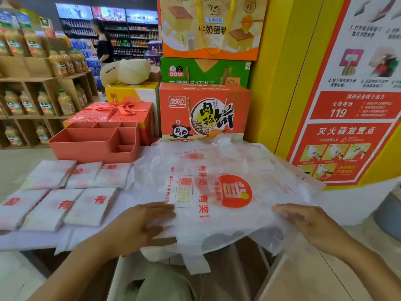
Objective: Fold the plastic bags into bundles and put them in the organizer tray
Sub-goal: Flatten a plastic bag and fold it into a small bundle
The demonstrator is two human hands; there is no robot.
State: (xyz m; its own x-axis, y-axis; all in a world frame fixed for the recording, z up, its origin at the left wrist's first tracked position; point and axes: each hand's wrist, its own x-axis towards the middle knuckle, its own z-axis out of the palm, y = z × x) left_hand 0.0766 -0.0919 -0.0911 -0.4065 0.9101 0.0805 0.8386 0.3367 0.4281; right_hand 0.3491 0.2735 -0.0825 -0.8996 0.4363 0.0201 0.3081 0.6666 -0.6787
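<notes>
plastic bag flat, unfolded (red print) | six folded bundles left | organizer tray behind them

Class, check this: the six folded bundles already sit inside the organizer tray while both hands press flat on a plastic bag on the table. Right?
Not quite. In the head view the six folded bundles lie on the table in front of the organizer tray, not inside it. The rest holds: the left hand and right hand press flat on a plastic bag.
</notes>
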